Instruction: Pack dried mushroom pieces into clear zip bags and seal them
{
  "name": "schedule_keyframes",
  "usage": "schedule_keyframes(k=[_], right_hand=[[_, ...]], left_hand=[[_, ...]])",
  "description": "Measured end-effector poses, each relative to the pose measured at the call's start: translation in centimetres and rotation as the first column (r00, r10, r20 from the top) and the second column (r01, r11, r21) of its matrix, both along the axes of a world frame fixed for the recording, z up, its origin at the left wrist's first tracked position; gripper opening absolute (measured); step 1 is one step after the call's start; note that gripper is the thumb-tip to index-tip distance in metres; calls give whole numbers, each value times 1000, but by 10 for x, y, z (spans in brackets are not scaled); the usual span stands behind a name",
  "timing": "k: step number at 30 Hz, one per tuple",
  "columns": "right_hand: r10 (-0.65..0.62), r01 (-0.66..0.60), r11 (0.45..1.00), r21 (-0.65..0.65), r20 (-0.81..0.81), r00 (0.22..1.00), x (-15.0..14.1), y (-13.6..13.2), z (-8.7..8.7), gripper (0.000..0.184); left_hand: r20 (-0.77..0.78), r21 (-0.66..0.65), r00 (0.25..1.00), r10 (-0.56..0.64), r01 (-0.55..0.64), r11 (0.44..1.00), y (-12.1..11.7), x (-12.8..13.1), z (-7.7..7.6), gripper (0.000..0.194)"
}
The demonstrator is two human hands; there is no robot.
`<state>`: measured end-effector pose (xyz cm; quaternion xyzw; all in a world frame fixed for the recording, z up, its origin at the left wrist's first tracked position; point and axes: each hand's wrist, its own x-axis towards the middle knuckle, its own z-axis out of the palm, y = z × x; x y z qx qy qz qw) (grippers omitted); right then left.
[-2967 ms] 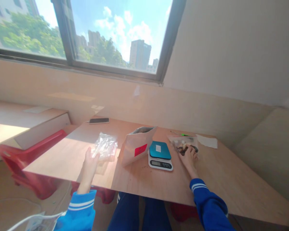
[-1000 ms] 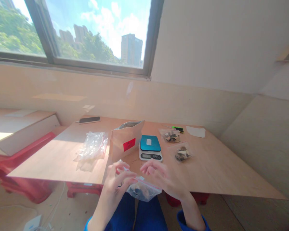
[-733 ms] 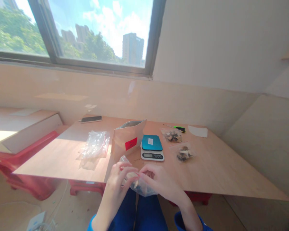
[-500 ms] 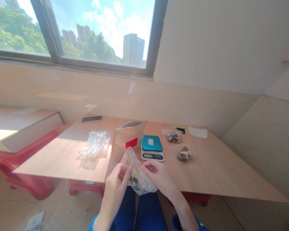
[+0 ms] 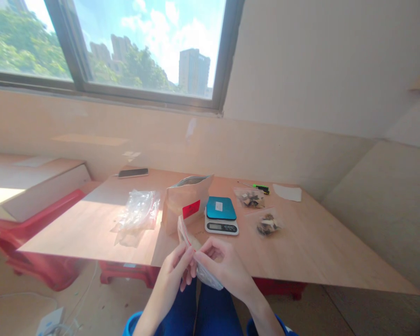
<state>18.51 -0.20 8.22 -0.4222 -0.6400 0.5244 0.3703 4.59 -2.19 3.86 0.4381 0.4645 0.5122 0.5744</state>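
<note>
Head view, lower centre of the frame: a small clear zip bag [image 5: 196, 254] is held upright and edge-on between both hands, just in front of the near edge of the bench [image 5: 301, 252] and above the blue-trousered lap. The left hand [image 5: 175, 270] pinches the bag's top strip from the left, its fingers [image 5: 185, 254] pressed together on the plastic; the right hand [image 5: 224, 266] pinches the same strip from the right, fingertips meeting the left's. The bag's lower part hangs between the hands; its contents cannot be made out. Just above, at frame centre, a brown paper pouch [image 5: 187, 205] with a red label stands open, and touching its right side sits a scale [image 5: 221, 220] with a teal top. Right of the scale lie two filled bags [image 5: 268, 224], one behind the other. Left of the pouch is a heap of empty bags [image 5: 136, 214]. Farther back, a phone [image 5: 133, 173] at the upper left of the bench, a green pen [image 5: 261, 187] and a white paper [image 5: 287, 192] at its far right.
</note>
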Motion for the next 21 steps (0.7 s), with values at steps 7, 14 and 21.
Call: schedule_keyframes(k=[7,14,21], right_hand=[[-173,168,978,124,31,984,-6,-3,-12,24],[-280,254,928,273,62,958,-13,-8,-9,22],[-316,289,900,326,33,948,-19,-8,-15,19]], left_hand=[[-81,106,994,72,-64,992,-3,5,7,48],[-179,167,975,135,-106,980,-4,0,7,40],[-196,131,971,138,-114,985,-6,-1,7,37]])
